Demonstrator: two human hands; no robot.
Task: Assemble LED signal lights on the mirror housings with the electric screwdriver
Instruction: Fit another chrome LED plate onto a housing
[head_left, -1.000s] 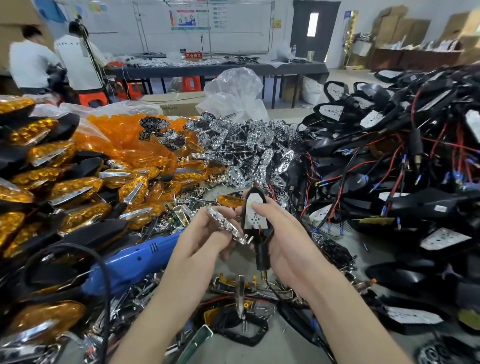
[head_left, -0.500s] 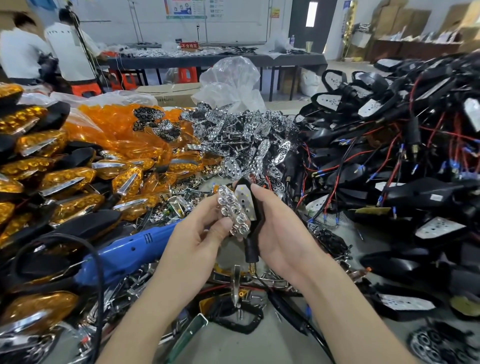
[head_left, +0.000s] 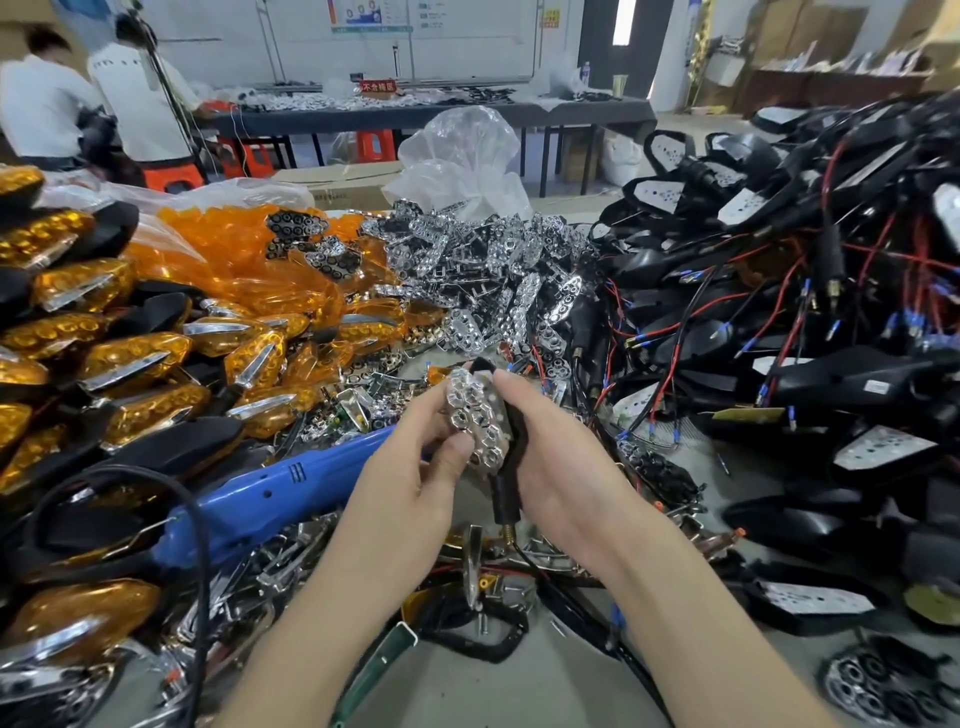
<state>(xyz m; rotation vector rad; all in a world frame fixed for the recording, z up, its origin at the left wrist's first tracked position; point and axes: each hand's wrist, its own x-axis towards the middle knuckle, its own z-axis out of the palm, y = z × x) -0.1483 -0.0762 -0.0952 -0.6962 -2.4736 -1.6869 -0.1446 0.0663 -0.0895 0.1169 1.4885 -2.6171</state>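
At the centre of the head view my right hand (head_left: 558, 462) grips a black signal-light housing (head_left: 514, 441) with a stem and wire hanging below it. My left hand (head_left: 415, 467) pinches a chrome reflector (head_left: 475, 415) with several round cups and holds it against the open face of the housing. The blue electric screwdriver (head_left: 270, 493) lies on the table to the left of my hands, its black cord looping toward me. Neither hand touches it.
Assembled amber-lens lights (head_left: 104, 358) are stacked on the left. Loose amber lenses (head_left: 234, 260) and a heap of chrome reflectors (head_left: 493, 270) lie behind. Black housings with red and black wires (head_left: 805, 312) pile up on the right. Two people work at a far table.
The left hand turned the chrome reflector from edge-on to face up and brought it onto the housing. Both hands rose slightly and moved closer together.
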